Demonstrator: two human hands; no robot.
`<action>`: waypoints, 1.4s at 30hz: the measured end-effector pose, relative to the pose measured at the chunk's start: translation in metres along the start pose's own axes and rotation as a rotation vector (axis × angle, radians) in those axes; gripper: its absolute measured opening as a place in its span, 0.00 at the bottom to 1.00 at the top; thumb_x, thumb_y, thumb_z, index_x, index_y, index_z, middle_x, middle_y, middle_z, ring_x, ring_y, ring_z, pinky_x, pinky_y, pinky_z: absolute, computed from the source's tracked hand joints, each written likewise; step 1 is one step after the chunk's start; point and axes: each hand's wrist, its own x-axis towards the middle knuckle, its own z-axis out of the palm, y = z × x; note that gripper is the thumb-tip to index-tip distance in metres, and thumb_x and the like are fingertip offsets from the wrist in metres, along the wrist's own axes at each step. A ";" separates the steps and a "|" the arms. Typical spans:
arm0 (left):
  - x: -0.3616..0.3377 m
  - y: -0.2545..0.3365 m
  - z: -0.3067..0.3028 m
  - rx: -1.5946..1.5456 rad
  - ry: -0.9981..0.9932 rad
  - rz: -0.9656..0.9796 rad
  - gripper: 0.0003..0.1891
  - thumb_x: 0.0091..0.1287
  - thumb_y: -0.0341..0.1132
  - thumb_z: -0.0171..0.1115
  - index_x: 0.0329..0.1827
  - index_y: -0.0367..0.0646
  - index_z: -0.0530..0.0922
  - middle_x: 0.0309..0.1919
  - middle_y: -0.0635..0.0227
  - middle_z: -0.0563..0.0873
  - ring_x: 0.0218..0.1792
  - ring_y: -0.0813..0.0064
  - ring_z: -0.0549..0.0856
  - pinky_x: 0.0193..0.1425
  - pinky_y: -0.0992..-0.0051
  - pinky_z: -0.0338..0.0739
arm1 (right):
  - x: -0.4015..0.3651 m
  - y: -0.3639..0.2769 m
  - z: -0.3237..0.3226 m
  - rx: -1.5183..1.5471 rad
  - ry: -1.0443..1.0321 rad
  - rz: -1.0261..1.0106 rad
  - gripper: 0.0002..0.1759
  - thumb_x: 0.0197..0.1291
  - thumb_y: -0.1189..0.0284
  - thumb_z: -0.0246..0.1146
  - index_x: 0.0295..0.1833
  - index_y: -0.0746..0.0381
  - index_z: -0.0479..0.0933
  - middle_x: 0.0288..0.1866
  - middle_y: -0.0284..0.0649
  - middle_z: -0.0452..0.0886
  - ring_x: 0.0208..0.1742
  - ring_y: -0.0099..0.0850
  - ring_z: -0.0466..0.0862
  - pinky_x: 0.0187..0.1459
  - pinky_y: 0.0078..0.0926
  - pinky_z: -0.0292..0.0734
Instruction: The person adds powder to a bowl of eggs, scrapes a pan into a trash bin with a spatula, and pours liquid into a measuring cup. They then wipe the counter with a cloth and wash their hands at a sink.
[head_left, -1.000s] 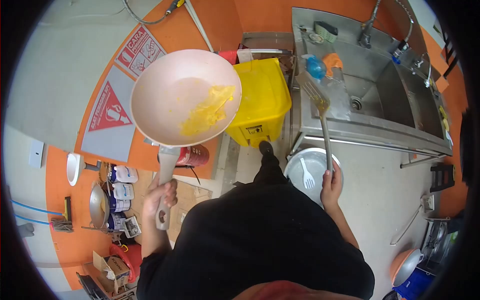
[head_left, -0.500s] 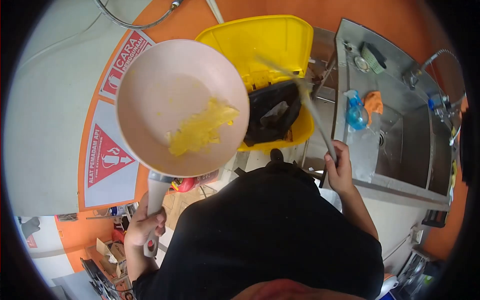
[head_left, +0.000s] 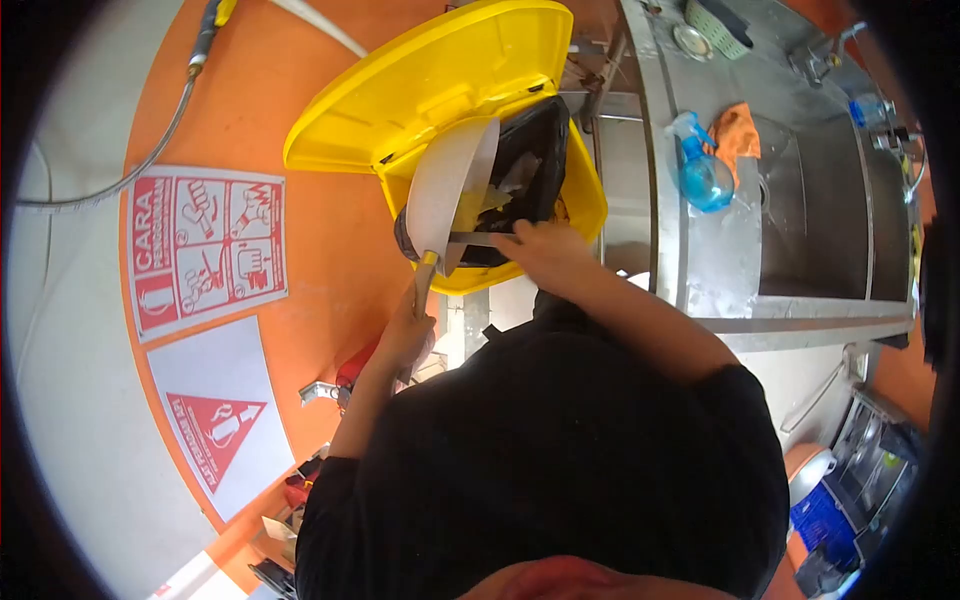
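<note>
My left hand (head_left: 405, 335) is wrapped round the handle of a pale frying pan (head_left: 440, 185). The pan is tipped on its side over the open yellow bin (head_left: 595, 205), its inside turned toward the black bin liner (head_left: 545, 150). Yellow scraps that look like cooked egg (head_left: 470, 210) show at the pan's inner face and over the liner. My right hand (head_left: 540, 255) grips a long grey spatula (head_left: 480, 238) close to the bin's front rim. The spatula's far end reaches into the pan and is hidden behind its edge.
The bin's yellow lid (head_left: 430, 75) stands raised behind. To the right is a steel sink counter (head_left: 690, 270) with a blue spray bottle (head_left: 705, 175), an orange cloth (head_left: 737, 130) and a green basket (head_left: 718, 25). Fire-extinguisher signs (head_left: 208, 245) hang on the left wall.
The pan has moved from upright at the left to tipped on its side over the bin. My right hand has brought the spatula leftward to the pan. The view has shifted.
</note>
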 end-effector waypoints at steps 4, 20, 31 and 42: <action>0.017 -0.016 0.003 0.079 -0.007 0.108 0.34 0.56 0.23 0.50 0.69 0.39 0.52 0.52 0.52 0.71 0.47 0.67 0.73 0.50 0.73 0.69 | 0.009 0.018 0.052 -0.046 -0.008 0.187 0.19 0.53 0.71 0.53 0.54 0.57 0.70 0.34 0.40 0.74 0.30 0.36 0.80 0.30 0.33 0.75; 0.000 0.005 0.003 -0.213 0.018 0.060 0.32 0.55 0.21 0.47 0.67 0.36 0.55 0.54 0.56 0.70 0.55 0.72 0.70 0.57 0.77 0.65 | -0.011 0.028 -0.050 0.001 0.032 0.258 0.18 0.55 0.71 0.52 0.53 0.58 0.70 0.32 0.43 0.75 0.31 0.37 0.82 0.26 0.33 0.78; -0.003 0.012 -0.002 -0.321 -0.036 -0.064 0.31 0.56 0.21 0.49 0.66 0.40 0.58 0.23 0.74 0.69 0.20 0.86 0.69 0.22 0.85 0.62 | -0.017 0.047 -0.031 0.076 -0.153 0.308 0.20 0.59 0.72 0.48 0.58 0.56 0.70 0.38 0.45 0.75 0.35 0.40 0.82 0.34 0.36 0.77; -0.020 0.015 -0.015 -0.501 -0.101 -0.149 0.21 0.57 0.23 0.52 0.56 0.39 0.65 0.28 0.74 0.70 0.25 0.87 0.70 0.26 0.86 0.65 | -0.008 0.057 -0.014 0.177 -0.045 0.376 0.25 0.51 0.76 0.56 0.58 0.51 0.71 0.33 0.40 0.75 0.35 0.38 0.80 0.34 0.34 0.76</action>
